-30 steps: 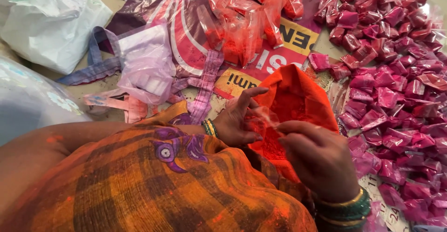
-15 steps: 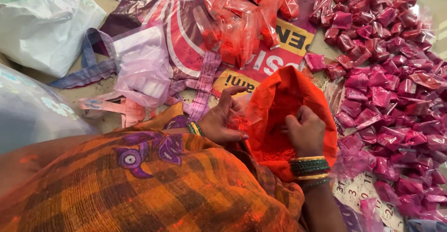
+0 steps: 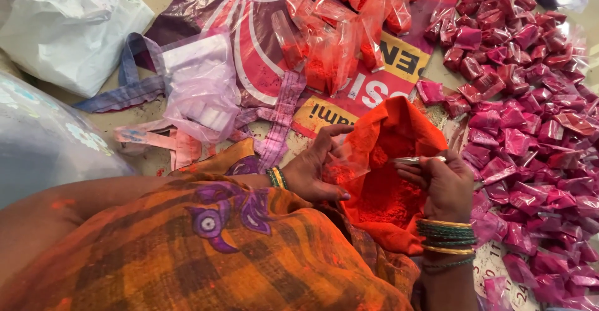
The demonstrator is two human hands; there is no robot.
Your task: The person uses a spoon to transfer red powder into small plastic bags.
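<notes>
My left hand (image 3: 315,170) holds a small clear plastic pouch (image 3: 350,161) with a little orange powder in it, its mouth turned to the right. My right hand (image 3: 444,183), with green and gold bangles at the wrist, grips a metal spoon (image 3: 415,160) whose tip points at the pouch's mouth. Both hands hover over an open orange bag of orange powder (image 3: 387,186) that lies in front of my lap. An orange checked cloth (image 3: 218,255) covers my knee at the lower left.
Several filled pink powder packets (image 3: 530,99) cover the floor on the right. Orange filled packets (image 3: 349,43) lie on a printed plastic sheet (image 3: 237,18) at the top. A stack of clear pouches (image 3: 203,92) and white plastic bags (image 3: 59,30) lie to the left.
My right hand has come up out of the orange bag with the spoon, level with the pouch. My left hand has tilted the pouch open toward it.
</notes>
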